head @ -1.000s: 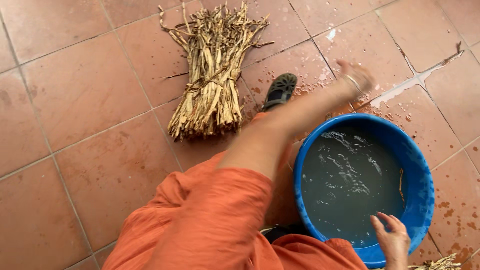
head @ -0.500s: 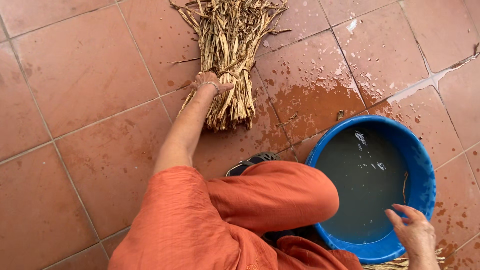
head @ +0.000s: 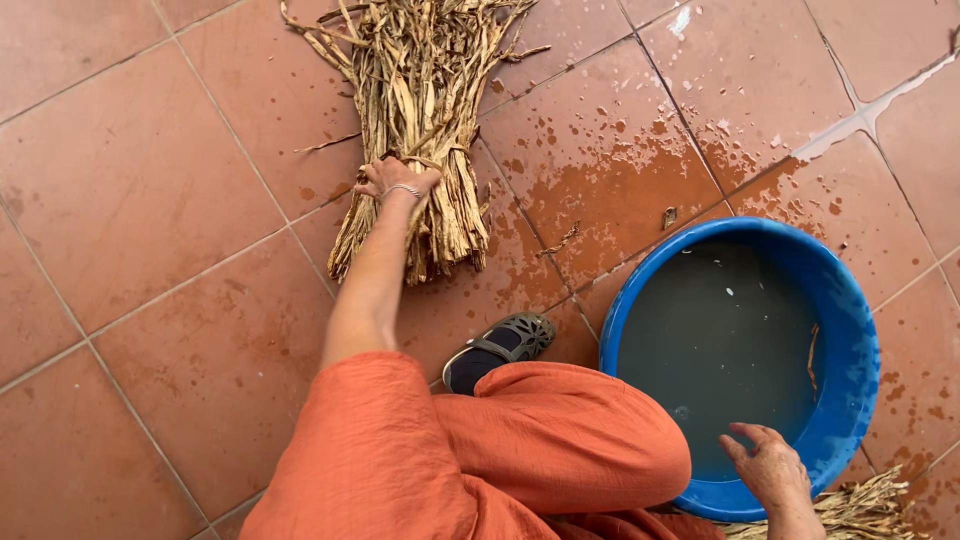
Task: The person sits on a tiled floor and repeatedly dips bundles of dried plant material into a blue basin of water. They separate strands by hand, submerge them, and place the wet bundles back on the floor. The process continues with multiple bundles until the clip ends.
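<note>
Loose orange garment [head: 520, 450], thin metal bracelet [head: 402, 189], dark strapped sandal [head: 498, 347]

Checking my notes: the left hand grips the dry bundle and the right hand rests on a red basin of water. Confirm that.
Not quite: the basin is blue, not red, as the head view shows. The left hand does grip the bundle, and the right hand rests on the basin's near rim, with water inside.

Terracotta tile floor [head: 150, 200], pale grout lines, wet splashes [head: 640, 170]

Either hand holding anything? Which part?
Left hand grips the dried stalk bundle at its tied waist. Right hand hovers open at the blue basin rim, holding nothing.
</note>
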